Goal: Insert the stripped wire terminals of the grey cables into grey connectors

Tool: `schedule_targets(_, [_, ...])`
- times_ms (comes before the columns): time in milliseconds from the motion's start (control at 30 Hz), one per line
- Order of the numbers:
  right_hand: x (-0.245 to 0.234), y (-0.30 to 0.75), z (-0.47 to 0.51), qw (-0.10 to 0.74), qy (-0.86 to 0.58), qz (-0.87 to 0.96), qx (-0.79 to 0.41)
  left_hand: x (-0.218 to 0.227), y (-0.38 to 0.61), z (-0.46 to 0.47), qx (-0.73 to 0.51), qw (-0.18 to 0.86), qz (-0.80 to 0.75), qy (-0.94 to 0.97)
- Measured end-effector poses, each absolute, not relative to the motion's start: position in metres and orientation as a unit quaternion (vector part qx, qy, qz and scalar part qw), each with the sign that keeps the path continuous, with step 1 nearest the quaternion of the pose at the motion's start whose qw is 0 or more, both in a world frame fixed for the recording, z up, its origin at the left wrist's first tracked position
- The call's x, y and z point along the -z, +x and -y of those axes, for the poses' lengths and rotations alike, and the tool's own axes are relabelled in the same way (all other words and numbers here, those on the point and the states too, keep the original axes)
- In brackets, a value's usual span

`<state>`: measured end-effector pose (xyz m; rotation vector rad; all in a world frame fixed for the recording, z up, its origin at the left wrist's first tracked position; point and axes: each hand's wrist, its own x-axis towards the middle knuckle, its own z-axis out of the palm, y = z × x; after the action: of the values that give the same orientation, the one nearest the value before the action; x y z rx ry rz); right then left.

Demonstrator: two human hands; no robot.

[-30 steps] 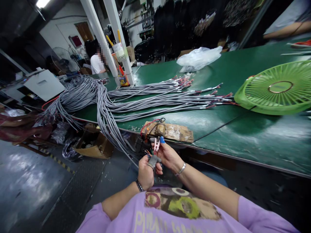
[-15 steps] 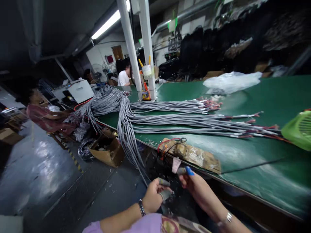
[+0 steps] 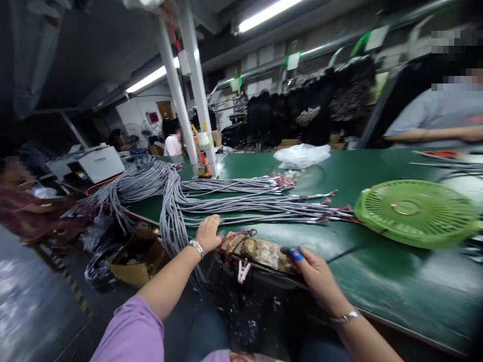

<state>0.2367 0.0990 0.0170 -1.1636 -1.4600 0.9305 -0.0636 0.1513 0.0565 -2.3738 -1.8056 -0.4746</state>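
My left hand (image 3: 209,234) reaches over the table's near edge, by the left end of a taped, brownish block (image 3: 264,251) and the closest row of grey cables (image 3: 234,219). Its fingers stretch forward, their tips partly hidden, and I see nothing held. At the block's right end is my right hand (image 3: 310,266), one digit in a dark cover with blue tape pointing left across the block. Its other fingers are mostly hidden; nothing shows in its grasp. A pink clothespin (image 3: 243,271) hangs below the block's front edge, and red and black wires lie on its left end.
A green fan guard (image 3: 415,213) lies on the green table (image 3: 362,271) at right. Cable bundles (image 3: 141,181) pile up at left and droop over the edge. Behind are a plastic bag (image 3: 302,156) and white posts (image 3: 198,90). A cardboard box (image 3: 138,261) stands below. Other people sit left, behind and right.
My view has swung right, showing more of the fan guard and a person. My left hand has moved up from below the table edge to the cables; my right hand is now at the block's right end.
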Motion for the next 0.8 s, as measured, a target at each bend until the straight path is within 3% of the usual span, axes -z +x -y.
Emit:
schedule_targets(200, [-0.017, 0.235, -0.098, 0.517, -0.461, 0.598, -0.404, -0.065, -0.048, -0.211, 0.041, 0.053, 0.572, -0.817])
schedule_targets(433, [-0.019, 0.236, -0.097, 0.525, -0.449, 0.612, -0.385, -0.086, -0.049, -0.201, -0.059, 0.058, 0.542, -0.836])
schedule_targets(667, [-0.019, 0.234, -0.099, 0.543, -0.448, 0.583, -0.405, -0.133, -0.053, -0.162, 0.014, 0.138, 0.583, -0.801])
schedule_targets(800, [-0.016, 0.237, -0.099, 0.545, -0.471, 0.568, -0.397, -0.152, -0.027, -0.122, 0.085, 0.101, 0.5, -0.856])
